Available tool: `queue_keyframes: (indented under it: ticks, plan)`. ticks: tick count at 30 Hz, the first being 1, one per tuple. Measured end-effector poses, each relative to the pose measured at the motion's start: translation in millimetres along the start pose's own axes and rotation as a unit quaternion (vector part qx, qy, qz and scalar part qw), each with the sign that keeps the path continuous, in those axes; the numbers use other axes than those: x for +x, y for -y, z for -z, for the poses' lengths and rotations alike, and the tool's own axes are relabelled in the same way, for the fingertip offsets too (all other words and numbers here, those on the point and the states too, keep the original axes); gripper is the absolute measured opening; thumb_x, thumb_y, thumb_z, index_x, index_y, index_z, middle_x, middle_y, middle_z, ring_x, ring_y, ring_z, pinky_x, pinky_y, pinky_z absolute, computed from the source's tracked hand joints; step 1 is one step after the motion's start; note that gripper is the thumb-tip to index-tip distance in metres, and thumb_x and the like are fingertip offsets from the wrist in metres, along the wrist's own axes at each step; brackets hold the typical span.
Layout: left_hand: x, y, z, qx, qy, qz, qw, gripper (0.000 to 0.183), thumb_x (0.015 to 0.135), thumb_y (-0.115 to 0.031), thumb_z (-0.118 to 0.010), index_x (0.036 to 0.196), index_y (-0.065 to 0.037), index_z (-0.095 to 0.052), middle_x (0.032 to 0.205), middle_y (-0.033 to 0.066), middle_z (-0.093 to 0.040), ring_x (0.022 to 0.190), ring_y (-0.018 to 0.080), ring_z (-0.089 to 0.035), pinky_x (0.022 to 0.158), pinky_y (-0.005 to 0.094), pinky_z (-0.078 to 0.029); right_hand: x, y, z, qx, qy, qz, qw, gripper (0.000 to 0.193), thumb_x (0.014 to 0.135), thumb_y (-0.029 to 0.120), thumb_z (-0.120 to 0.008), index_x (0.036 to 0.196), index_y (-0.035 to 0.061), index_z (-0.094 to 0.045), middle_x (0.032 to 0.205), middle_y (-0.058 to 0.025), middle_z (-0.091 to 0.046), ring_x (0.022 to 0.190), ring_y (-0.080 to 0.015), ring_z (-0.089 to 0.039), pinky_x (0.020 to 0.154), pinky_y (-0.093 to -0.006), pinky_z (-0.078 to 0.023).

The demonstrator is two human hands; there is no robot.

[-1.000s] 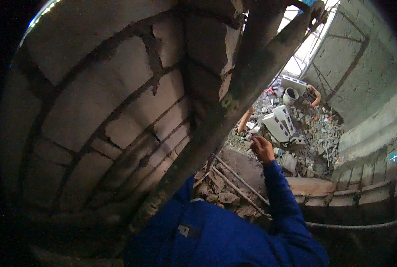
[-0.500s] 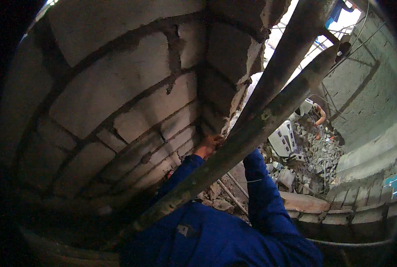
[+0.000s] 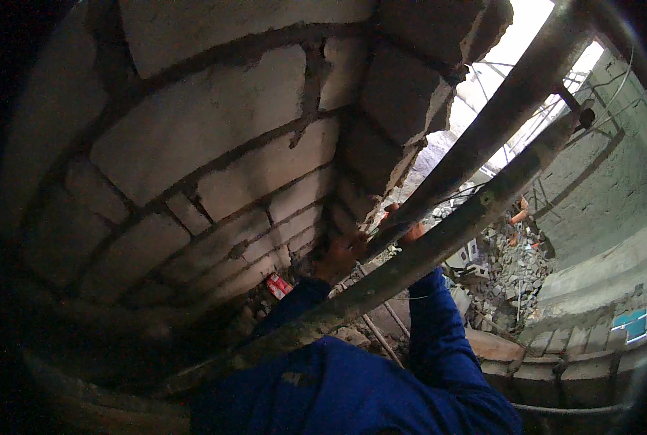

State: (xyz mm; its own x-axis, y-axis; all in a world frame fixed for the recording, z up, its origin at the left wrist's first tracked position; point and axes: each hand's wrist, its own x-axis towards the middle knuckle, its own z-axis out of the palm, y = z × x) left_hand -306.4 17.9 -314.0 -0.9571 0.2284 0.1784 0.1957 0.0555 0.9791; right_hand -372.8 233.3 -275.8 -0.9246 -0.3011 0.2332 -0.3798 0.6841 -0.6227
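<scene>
Two long round poles [image 3: 439, 250] cross diagonally in front of my arms. In dim light, my left hand [image 3: 344, 254] is beside the broken edge of the block wall [image 3: 265, 177], near the lower end of the upper pole [image 3: 476, 138]. Its fingers look bent together; whatever they hold, if anything, is too dark to make out. My right hand [image 3: 413, 232] shows between the poles, and a fingertip appears on the far side of the upper one, so the hand seems closed around it. The lower pole hides part of my right wrist.
A red and white packet [image 3: 278, 286] lies at the wall's foot. Rubble [image 3: 508, 279], hollow blocks [image 3: 463, 255] and an orange pipe piece [image 3: 520, 210] are at the right. Two thin rods [image 3: 383, 337] slant below my hands. A rough wall [image 3: 606, 203] stands at the far right.
My right hand has come up into sight between the poles, at the upper one. My left hand is slightly lower and looks darker. The view has shifted a little.
</scene>
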Motion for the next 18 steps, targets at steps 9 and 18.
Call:
queue_keyframes:
  ticks: [9,18]
  plan:
    - [-2.0,-2.3,-9.6,0.033,-0.072,-0.029,0.996,0.039,0.095,-0.039,-0.052,0.104,-0.001,-0.059,0.091,0.0175,-0.064,0.087,0.0254,-0.062,0.078,0.0381,-0.047,-8.4,-16.4,-8.5,0.239,-0.095,0.032,0.966,0.029,0.083,0.022,-0.064,0.108,0.0087,-0.058,0.087,-0.0118,-0.064,0.083,-0.0286,-0.064,0.07,-0.0399,-0.051]
    - [-1.4,0.4,-19.8,0.025,-0.125,-0.038,0.991,0.03,0.092,-0.034,-0.057,0.1,-0.006,-0.059,0.088,0.0151,-0.066,0.087,0.0324,-0.063,0.076,0.04,-0.048,-15.1,-26.2,1.4,0.322,-0.081,-0.03,0.943,0.026,0.086,0.021,-0.061,0.107,0.0067,-0.059,0.089,-0.0108,-0.065,0.083,-0.0272,-0.063,0.071,-0.0385,-0.05]
